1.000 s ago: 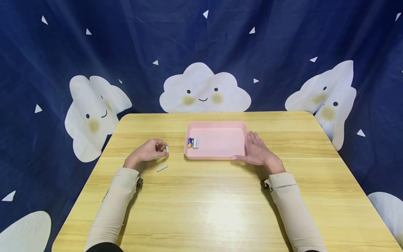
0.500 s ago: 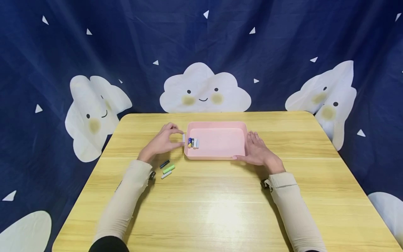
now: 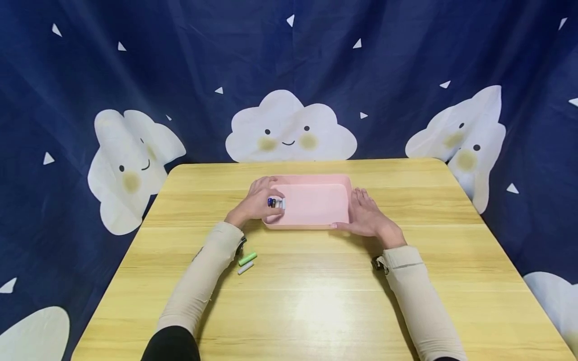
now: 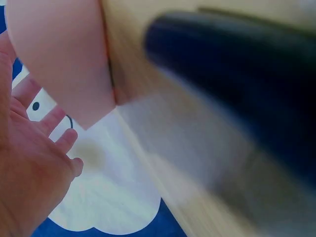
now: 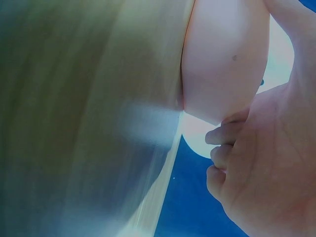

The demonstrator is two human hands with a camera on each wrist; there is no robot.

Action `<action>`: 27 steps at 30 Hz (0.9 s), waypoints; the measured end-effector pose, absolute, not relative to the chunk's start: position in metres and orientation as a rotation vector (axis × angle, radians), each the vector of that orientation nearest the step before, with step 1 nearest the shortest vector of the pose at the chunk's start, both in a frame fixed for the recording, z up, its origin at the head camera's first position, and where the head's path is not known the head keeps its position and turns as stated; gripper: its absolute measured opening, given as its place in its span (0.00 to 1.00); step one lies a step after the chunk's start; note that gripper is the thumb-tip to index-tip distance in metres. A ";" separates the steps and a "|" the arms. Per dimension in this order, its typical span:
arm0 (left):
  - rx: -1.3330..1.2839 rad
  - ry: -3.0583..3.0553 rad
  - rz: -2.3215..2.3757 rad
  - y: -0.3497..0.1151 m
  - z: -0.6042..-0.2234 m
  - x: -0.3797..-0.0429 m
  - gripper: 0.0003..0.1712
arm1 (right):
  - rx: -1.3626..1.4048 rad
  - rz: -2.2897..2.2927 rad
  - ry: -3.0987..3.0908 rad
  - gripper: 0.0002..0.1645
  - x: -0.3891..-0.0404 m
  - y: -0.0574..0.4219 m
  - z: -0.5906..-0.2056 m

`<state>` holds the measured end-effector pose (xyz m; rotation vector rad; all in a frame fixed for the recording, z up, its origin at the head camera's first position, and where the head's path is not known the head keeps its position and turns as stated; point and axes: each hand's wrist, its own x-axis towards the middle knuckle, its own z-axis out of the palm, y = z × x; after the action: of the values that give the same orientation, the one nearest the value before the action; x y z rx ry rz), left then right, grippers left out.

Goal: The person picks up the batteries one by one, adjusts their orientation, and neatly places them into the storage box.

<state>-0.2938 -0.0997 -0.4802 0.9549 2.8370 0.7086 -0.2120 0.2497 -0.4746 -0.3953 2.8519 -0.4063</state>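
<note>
My left hand (image 3: 256, 203) reaches over the left end of a pink tray (image 3: 316, 226). Its thumb and index finger pinch a white battery (image 3: 283, 203) by the ends, inside the tray. That battery sits at the right of a short row of batteries (image 3: 273, 203), partly covered by the fingers. My right hand (image 3: 370, 216) rests against the tray's right end, fingers straight and thumb along the front wall. In the left wrist view the left hand (image 4: 37, 163) appears beside the tray's outer wall (image 4: 64, 54); its fingertips' grip is out of sight there.
A green battery (image 3: 247, 258) and a slim white one (image 3: 246, 268) lie on the wooden table (image 3: 325, 301) by the left forearm. A dark blurred rod-like shape (image 4: 237, 74) fills much of the left wrist view. A blue cloud-print curtain (image 3: 198, 125) hangs behind the table.
My left hand has carried the white battery rightward from the table into the tray, beside the row there. A black battery seen half a second ago is now hidden. The right hand has stayed put.
</note>
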 end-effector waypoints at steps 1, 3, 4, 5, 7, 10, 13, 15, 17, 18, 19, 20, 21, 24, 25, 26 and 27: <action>0.956 2.839 0.701 -0.100 -0.482 -0.294 0.26 | -0.394 -0.406 2.850 0.80 -0.212 0.250 -0.474; 0.960 2.841 0.686 -0.100 -0.484 -0.294 0.25 | -0.392 -0.399 2.848 0.81 -0.212 0.250 -0.474; 0.960 2.844 0.678 -0.100 -0.485 -0.294 0.25 | -0.387 -0.397 2.846 0.81 -0.212 0.250 -0.473; 0.961 2.847 0.670 -0.100 -0.486 -0.294 0.25 | -0.387 -0.395 2.845 0.81 -0.212 0.250 -0.473; 0.958 2.854 0.659 -0.099 -0.487 -0.293 0.24 | -0.388 -0.390 2.844 0.81 -0.213 0.250 -0.474; 0.946 2.870 0.644 -0.099 -0.487 -0.292 0.23 | -0.391 -0.391 2.843 0.81 -0.213 0.249 -0.474; 0.940 2.887 0.604 -0.097 -0.486 -0.292 0.23 | -0.383 -0.399 2.840 0.82 -0.212 0.249 -0.474; 0.936 2.896 0.569 -0.095 -0.487 -0.292 0.23 | -0.379 -0.400 2.840 0.82 -0.212 0.249 -0.473; 0.937 2.899 0.536 -0.095 -0.487 -0.292 0.25 | -0.378 -0.398 2.839 0.82 -0.212 0.249 -0.474; 0.934 2.895 0.529 -0.096 -0.487 -0.292 0.27 | -0.380 -0.394 2.841 0.82 -0.212 0.249 -0.474; 0.930 2.888 0.540 -0.097 -0.486 -0.292 0.29 | -0.383 -0.392 2.842 0.82 -0.212 0.249 -0.474; 0.929 2.884 0.553 -0.100 -0.485 -0.293 0.31 | -0.385 -0.391 2.844 0.82 -0.212 0.249 -0.474; 0.921 2.875 0.576 -0.104 -0.483 -0.293 0.33 | -0.389 -0.389 2.846 0.82 -0.213 0.249 -0.474; 0.854 2.858 0.669 -0.123 -0.475 -0.295 0.36 | -0.399 -0.388 2.846 0.82 -0.213 0.249 -0.475; 0.828 2.849 0.710 -0.131 -0.473 -0.295 0.34 | -0.401 -0.386 2.847 0.82 -0.213 0.249 -0.475; 0.800 2.842 0.740 -0.140 -0.472 -0.295 0.33 | -0.402 -0.387 2.847 0.82 -0.214 0.249 -0.475; 0.764 2.831 0.772 -0.149 -0.471 -0.295 0.31 | -0.403 -0.387 2.846 0.82 -0.214 0.249 -0.475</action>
<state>-0.2950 -0.1493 -0.4705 0.7637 2.8311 0.7717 -0.2137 0.2490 -0.4749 -0.4034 2.8464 -0.3866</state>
